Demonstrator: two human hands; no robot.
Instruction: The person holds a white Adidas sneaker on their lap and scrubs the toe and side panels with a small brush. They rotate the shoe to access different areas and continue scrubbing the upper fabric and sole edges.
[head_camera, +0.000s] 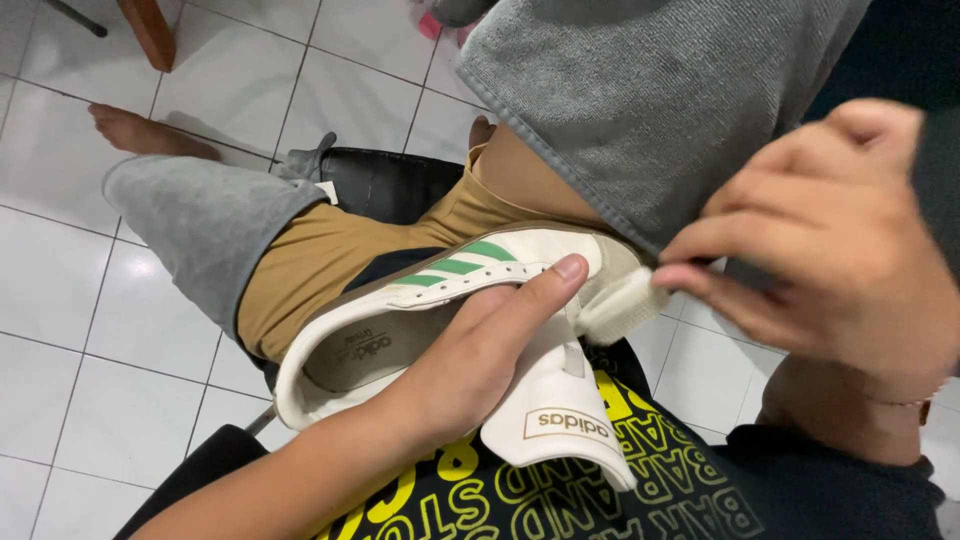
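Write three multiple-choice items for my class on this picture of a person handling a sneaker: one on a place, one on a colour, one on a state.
1. Where does the white sneaker rest?
A on the floor tiles
B on the person's lap
C on a shelf

2. What colour are the sneaker's side stripes?
A red
B blue
C green

3. How is the left hand engaged?
A gripping the sneaker
B lying flat on the floor
C hanging free

Answers: 1 B, it lies over the thighs above the tiles. 2 C, three green bands show. 3 A, its fingers wrap the upper, while the right hand presses a white cloth at the toe.
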